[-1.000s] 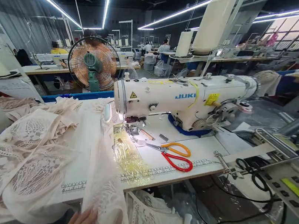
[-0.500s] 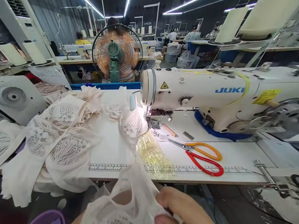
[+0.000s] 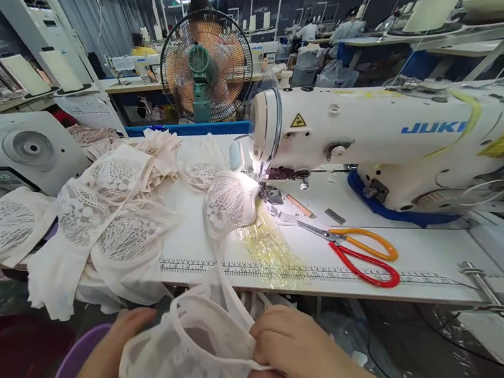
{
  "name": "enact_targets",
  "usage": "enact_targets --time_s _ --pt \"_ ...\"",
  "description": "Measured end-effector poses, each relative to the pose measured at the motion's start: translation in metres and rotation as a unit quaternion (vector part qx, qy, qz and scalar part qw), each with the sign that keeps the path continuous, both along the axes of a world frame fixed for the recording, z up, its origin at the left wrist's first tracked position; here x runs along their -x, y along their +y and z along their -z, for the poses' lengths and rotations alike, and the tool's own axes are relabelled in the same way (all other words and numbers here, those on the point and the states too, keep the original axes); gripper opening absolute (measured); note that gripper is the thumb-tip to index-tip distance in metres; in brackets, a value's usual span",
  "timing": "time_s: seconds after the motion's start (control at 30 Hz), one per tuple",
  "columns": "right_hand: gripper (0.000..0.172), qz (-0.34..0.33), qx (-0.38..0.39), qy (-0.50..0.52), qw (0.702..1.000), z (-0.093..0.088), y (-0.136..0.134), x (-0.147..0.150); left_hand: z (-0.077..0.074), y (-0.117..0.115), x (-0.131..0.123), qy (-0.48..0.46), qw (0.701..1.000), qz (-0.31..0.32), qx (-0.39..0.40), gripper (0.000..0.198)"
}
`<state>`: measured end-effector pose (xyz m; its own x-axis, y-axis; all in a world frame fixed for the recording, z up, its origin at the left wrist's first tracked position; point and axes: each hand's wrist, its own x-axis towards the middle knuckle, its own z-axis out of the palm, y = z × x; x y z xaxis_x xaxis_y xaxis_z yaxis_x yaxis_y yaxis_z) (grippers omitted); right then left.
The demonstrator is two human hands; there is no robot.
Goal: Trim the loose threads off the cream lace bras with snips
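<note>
Below the table edge, a pale lace bra (image 3: 202, 358) hangs in front of me, its mesh and trim bunched up. My right hand (image 3: 287, 365) pinches its edge between thumb and fingers. At its left side is my left hand (image 3: 115, 345), one digit stretched out and apart from the cloth; the lower part of that hand is partly hidden. A strap runs up from the bra to a lace cup (image 3: 230, 205) lying beside the lit needle area of the white sewing machine (image 3: 336, 132).
Scissors (image 3: 360, 252) with orange and red handles lie on the table (image 3: 441, 255), near yellowish clear scraps (image 3: 267, 242). More lace bras (image 3: 111, 212) are heaped at left, by a second machine head (image 3: 26, 146). A purple bin (image 3: 78, 356) stands below. A fan (image 3: 206, 68) is behind.
My left hand has come out from behind the bra to its left side. The bra's fabric has shifted and its opening has turned. The camera view has swung slightly left.
</note>
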<state>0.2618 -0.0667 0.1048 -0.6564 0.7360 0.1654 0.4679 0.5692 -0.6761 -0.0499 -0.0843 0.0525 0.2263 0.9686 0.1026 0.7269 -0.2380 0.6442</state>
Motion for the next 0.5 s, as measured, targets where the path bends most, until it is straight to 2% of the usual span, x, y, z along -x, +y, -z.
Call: enact_targets --time_s 0.07,0.1,0.17,0.23,0.3,0.37,0.43,0.5 --pt "0.012 -0.014 -0.014 -0.008 1.0 -0.001 -0.001 0.01 -0.012 -0.005 -0.005 0.001 0.996 0.012 -0.087 0.032" --pt "0.011 -0.03 -0.028 -0.009 0.999 -0.002 -0.001 0.016 -0.018 -0.008 -0.012 0.003 0.99 0.04 -0.132 0.033" --pt "0.012 -0.072 -0.06 -0.009 0.996 -0.002 -0.002 0.029 -0.028 -0.012 -0.032 0.016 0.964 0.151 -0.219 0.037" --pt "0.014 -0.111 -0.085 -0.013 0.99 -0.003 -0.003 0.037 -0.035 -0.01 -0.053 0.038 0.939 0.244 -0.241 0.046" --pt "0.015 -0.133 -0.086 -0.026 0.987 -0.003 -0.003 0.038 -0.039 -0.005 -0.065 0.024 0.941 0.263 -0.212 0.033" --pt "0.016 -0.151 -0.078 -0.038 0.985 -0.005 0.001 0.033 -0.043 -0.002 -0.065 0.015 0.952 0.259 -0.165 0.019" --pt "0.02 -0.169 -0.068 -0.045 0.982 -0.008 0.01 0.025 -0.046 0.0 -0.053 0.012 0.965 0.244 -0.092 0.015" --pt "0.024 -0.184 -0.054 -0.043 0.981 -0.011 0.022 0.018 -0.048 -0.001 -0.036 -0.018 0.978 0.207 0.02 0.015"
